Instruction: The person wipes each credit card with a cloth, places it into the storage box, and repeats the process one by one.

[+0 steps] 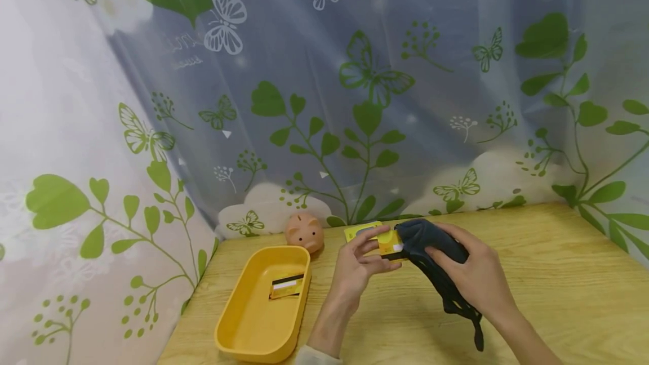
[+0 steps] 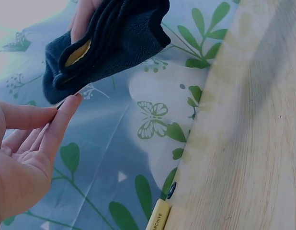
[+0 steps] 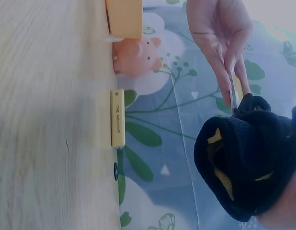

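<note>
My left hand (image 1: 351,275) pinches a yellow card (image 1: 389,243) with a dark stripe between thumb and fingers. The card's far end meets a dark blue soft cloth pouch (image 1: 418,241), which my right hand (image 1: 479,277) grips from the right. Dark straps dangle below the pouch in the head view. In the left wrist view the pouch (image 2: 131,52) hangs in folds, with a bit of yellow showing inside. Its mouth gapes in the right wrist view, where the pouch (image 3: 248,153) has yellow patches within, and the left hand (image 3: 222,33) reaches toward it.
On the left of the wooden table (image 1: 547,275) stands a yellow tray (image 1: 221,328) with striped cards (image 1: 286,287) inside. A pink piggy bank (image 1: 304,234) sits behind it. A yellow book (image 3: 118,117) and a small dark round object (image 3: 116,171) lie by the patterned curtain (image 1: 304,128).
</note>
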Action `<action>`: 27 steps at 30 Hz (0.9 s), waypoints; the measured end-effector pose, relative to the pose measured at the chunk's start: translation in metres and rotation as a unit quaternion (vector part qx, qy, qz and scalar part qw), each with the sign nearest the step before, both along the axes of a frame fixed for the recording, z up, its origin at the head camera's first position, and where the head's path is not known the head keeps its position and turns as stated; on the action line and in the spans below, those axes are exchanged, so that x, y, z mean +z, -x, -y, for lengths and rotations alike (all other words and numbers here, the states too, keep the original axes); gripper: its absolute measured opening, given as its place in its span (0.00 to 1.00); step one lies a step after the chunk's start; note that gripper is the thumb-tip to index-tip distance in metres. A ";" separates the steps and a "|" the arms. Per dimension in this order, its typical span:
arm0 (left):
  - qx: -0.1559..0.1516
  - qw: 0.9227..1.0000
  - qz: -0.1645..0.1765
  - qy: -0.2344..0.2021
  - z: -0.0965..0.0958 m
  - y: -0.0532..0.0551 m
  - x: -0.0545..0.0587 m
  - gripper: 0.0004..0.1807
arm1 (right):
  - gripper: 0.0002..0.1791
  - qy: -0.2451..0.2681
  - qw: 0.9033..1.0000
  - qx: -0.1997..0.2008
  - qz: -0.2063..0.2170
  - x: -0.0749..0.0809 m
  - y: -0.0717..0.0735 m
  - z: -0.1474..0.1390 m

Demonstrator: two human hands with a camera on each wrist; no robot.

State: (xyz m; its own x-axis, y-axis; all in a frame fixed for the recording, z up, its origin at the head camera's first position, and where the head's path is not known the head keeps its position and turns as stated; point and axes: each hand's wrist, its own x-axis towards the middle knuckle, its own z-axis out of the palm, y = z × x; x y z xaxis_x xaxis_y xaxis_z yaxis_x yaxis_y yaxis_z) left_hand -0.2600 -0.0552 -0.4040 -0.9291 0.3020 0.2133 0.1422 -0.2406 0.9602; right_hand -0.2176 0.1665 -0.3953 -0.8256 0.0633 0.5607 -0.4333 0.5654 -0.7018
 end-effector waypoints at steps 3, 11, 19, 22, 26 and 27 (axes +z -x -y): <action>-0.001 1.000 0.004 -0.003 0.002 0.000 0.001 0.35 | 0.26 -0.002 1.000 -0.010 -0.013 0.000 0.001 -0.004; 0.000 1.000 0.020 -0.010 0.005 0.001 0.001 0.35 | 0.27 -0.003 0.999 -0.049 -0.020 0.003 0.004 -0.021; 0.009 1.000 0.024 -0.006 0.003 0.002 0.000 0.35 | 0.27 0.016 0.998 -0.056 -0.018 0.014 -0.002 -0.021; 0.008 1.000 0.021 0.009 0.001 0.002 -0.001 0.35 | 0.26 0.022 0.999 -0.026 -0.015 0.015 -0.006 -0.011; 0.010 0.999 0.013 0.030 -0.001 0.000 -0.001 0.34 | 0.25 0.032 0.999 0.023 0.007 0.011 -0.010 0.006; 0.012 0.999 0.011 0.033 -0.001 0.000 -0.001 0.34 | 0.25 0.036 0.999 0.035 0.014 0.010 -0.011 0.010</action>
State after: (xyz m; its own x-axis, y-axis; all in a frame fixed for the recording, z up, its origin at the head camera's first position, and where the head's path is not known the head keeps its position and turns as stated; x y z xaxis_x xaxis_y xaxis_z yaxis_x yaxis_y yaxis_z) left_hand -0.2601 -0.0543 -0.4053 -0.9406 0.2921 0.1730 0.1261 -0.1726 0.9769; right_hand -0.2065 0.1568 -0.3851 -0.8449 0.0445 0.5331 -0.4489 0.4831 -0.7518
